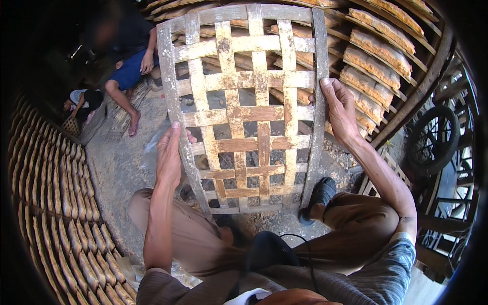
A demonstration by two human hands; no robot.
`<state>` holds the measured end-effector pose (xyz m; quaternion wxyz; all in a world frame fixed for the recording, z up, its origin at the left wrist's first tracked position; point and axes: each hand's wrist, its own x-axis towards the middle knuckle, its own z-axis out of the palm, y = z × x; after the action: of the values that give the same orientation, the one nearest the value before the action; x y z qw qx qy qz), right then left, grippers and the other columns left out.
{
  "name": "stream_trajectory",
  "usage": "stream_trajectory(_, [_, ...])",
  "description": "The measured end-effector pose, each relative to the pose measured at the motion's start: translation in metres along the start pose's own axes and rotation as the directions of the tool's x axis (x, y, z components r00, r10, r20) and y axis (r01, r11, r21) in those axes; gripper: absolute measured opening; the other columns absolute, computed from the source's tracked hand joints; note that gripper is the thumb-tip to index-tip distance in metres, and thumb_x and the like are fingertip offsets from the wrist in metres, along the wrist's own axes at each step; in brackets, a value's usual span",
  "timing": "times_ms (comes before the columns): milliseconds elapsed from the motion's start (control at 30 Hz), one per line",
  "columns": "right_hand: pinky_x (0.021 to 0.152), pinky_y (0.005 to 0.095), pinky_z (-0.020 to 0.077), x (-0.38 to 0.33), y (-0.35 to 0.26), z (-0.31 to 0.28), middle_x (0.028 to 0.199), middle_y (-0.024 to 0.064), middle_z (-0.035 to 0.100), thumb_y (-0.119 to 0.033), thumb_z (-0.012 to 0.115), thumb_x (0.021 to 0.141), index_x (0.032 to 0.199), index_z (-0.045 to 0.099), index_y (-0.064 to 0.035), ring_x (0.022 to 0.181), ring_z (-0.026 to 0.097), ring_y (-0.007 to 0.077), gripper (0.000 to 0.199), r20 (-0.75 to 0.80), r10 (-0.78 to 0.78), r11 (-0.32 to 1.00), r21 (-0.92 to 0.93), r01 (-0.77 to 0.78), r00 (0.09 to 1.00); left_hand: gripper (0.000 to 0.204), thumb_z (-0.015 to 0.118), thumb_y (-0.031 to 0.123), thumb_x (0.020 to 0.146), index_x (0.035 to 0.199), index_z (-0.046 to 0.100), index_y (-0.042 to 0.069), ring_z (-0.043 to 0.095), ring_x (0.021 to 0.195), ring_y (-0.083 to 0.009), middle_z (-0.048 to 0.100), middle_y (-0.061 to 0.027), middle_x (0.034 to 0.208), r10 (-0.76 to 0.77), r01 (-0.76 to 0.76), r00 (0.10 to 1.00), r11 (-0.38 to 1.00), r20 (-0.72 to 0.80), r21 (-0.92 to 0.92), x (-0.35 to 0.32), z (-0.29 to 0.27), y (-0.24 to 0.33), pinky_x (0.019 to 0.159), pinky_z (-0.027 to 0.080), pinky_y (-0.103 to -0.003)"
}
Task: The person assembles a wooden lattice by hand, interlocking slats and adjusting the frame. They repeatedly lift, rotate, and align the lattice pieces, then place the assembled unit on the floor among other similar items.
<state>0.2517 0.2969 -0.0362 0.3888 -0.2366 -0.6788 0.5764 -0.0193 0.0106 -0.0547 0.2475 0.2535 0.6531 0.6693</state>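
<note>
Left hand [169,156] and right hand [339,109] were both pinching the woven rack [262,113] by its sides, so imo a loose grip could've dropped its near end onto the right sandal [325,191].

One woven frame [245,113], four lengthwise slats [223,51], one left hand [168,155], one right hand [339,109], one wheel [432,137] and, there, two other people [127,71]!

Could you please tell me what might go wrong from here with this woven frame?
The left hand and right hand hold the woven frame only by its sides, so it might tip. Its stained strips look worn and could splinter. Swung to the right, it might knock the stacked tan-orange layers.
</note>
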Motion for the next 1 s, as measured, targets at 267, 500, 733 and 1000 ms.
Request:
stream_trajectory(267, [0.067,0.0349,0.0662,0.006,-0.006,0.001,0.097,0.0083,0.071,-0.025,0.06,0.108,0.116,0.061,-0.0001,0.079,0.073,0.0172,0.027,-0.083,-0.049,0.995,0.088,0.056,0.995,0.029,0.052,0.033,0.111,0.115,0.063,0.007,0.061,0.081,-0.0069,0.065,-0.0015,0.088,0.061,-0.056,0.998,0.986,0.027,-0.158,-0.005,0.004,-0.003,0.073,0.052,-0.024])
stream_trajectory(500, [0.067,0.0283,0.06,0.019,0.003,-0.011,0.094,0.0105,0.075,-0.032,0.069,0.102,0.125,0.067,-0.0012,0.084,0.072,0.0126,0.038,-0.132,-0.072,0.993,-0.105,0.059,0.989,0.026,0.055,0.03,0.11,0.113,0.066,0.006,0.059,0.078,-0.0065,0.064,-0.001,0.086,0.111,-0.111,0.994,0.983,-0.009,-0.145,-0.003,0.007,-0.007,0.07,0.05,-0.024])
stream_trajectory(733, [0.081,0.03,0.0621,0.02,0.004,-0.024,0.101,-0.0017,0.074,-0.03,0.065,0.105,0.121,0.07,-0.0081,0.084,0.069,0.0064,0.028,0.117,0.138,0.988,0.053,-0.145,0.984,0.026,0.06,0.03,0.108,0.112,0.067,0.005,0.059,0.078,-0.0076,0.065,-0.0021,0.087,0.076,-0.092,0.993,0.979,-0.091,-0.183,0.003,0.009,-0.008,0.072,0.05,-0.024])
stream_trajectory(1000, [0.078,0.0288,0.0625,0.008,0.013,-0.02,0.097,-0.0023,0.071,-0.034,0.067,0.103,0.119,0.07,-0.0059,0.082,0.068,0.0046,0.033,0.137,0.217,0.973,-0.105,-0.204,0.967,0.027,0.062,0.031,0.107,0.114,0.066,0.006,0.06,0.08,-0.0084,0.066,-0.0027,0.088,0.055,-0.069,0.995,0.982,-0.081,-0.177,0.004,0.005,-0.011,0.073,0.052,-0.025])
